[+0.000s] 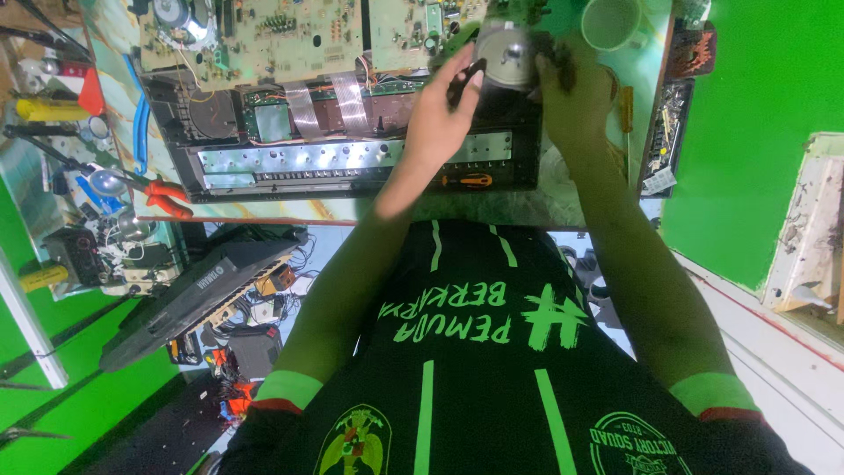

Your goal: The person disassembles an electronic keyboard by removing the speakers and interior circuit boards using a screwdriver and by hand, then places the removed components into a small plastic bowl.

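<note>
Both my hands reach over an opened electronic keyboard chassis [352,163] on the bench. My left hand [444,110] pinches a small black tool [466,77] held against a round silver speaker [508,53] at the chassis's far right end. My right hand [571,97] wraps the speaker's right side and grips it. Green circuit boards [281,35] lie folded back behind the chassis, joined to it by flat ribbon cables [327,101]. The speaker's underside is hidden by my fingers.
A screwdriver with an orange and black handle [466,180] lies in the chassis near my left wrist. Orange-handled pliers [167,198] and several tools sit at the bench's left. A pale cup [611,22] stands past the speaker. Another dark keyboard [193,295] leans below the bench.
</note>
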